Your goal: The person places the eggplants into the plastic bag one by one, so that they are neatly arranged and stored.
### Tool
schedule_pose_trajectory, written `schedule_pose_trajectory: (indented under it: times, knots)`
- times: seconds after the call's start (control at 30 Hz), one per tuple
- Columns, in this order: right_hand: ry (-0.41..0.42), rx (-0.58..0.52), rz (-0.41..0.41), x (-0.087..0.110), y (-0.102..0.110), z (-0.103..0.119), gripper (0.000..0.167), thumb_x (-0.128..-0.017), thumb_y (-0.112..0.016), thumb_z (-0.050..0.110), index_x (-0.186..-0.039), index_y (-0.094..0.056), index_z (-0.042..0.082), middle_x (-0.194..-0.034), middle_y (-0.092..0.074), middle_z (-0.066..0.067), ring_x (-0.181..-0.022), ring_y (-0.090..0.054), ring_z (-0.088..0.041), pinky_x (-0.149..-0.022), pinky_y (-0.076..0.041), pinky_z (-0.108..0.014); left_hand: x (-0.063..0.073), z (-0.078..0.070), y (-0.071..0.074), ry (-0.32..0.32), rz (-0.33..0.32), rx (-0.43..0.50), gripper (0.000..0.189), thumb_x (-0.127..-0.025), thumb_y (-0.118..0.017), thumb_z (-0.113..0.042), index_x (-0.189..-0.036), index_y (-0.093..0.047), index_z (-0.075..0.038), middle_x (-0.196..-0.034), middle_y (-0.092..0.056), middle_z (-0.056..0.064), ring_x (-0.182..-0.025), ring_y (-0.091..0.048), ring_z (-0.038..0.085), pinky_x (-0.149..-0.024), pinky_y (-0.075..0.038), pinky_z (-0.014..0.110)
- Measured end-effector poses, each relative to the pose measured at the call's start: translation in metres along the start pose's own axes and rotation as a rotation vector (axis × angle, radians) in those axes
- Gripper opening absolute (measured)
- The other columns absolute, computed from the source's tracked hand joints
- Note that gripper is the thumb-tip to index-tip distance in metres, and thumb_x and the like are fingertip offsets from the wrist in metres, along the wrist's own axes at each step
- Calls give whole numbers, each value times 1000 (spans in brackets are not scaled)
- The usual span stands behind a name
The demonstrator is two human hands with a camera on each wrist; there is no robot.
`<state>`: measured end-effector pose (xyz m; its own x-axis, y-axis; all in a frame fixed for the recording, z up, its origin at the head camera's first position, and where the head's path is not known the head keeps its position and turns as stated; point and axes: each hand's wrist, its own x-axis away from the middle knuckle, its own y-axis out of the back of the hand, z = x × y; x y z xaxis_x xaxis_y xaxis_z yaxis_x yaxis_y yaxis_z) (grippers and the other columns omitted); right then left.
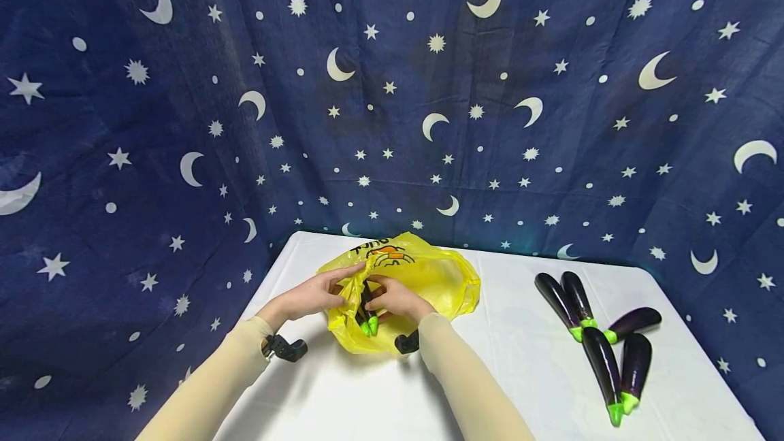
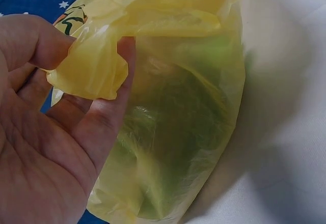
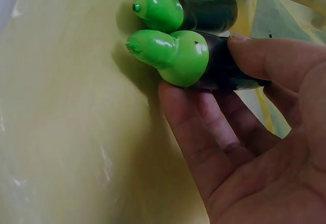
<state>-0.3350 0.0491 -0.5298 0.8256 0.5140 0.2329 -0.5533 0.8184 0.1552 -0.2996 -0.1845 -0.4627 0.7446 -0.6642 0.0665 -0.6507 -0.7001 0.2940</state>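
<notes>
A yellow plastic bag [image 1: 437,284] lies on the table with its mouth spread open. My left hand [image 1: 309,297] pinches the bag's edge between thumb and fingers; the left wrist view shows the gathered film [image 2: 94,66] in that grip. Inside the bag, my right hand [image 1: 398,298] holds a dark eggplant [image 3: 219,61] with a bright green stem end, thumb on one side and fingers on the other. Close alongside it in the bag is a second eggplant [image 3: 209,12]. Both green ends point toward me in the head view.
Several more eggplants [image 1: 603,363] lie in a loose cluster on the right of the white table [image 1: 514,373]. A dark blue cloth [image 1: 392,121] with moons and stars hangs behind the table and along its sides.
</notes>
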Motion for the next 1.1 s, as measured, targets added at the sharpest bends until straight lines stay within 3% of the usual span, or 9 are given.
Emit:
schedule_pose_trajectory:
  times: [0.63, 1.1]
  knots:
    - [2, 33, 2, -1, -2, -2, 65, -90, -73, 4, -150, -48, 4, -115, -67, -14, -96, -68, -27, -79, -60, -49, 0, 0, -1, 13, -18, -28, 84, -91, -61, 7, -163, -31, -26, -168, -22, 2, -144, -36, 27, -96, -51, 32]
    - [-21, -19, 26, 2, 2, -4, 68, -85, -64, -3, -151, -46, 2, -121, -65, -18, -99, -67, -30, -83, -58, -52, 3, 0, 1, 16, -21, -23, 83, -92, -61, 5, -163, -29, -24, -168, -21, 9, -122, -58, 24, -87, -56, 34]
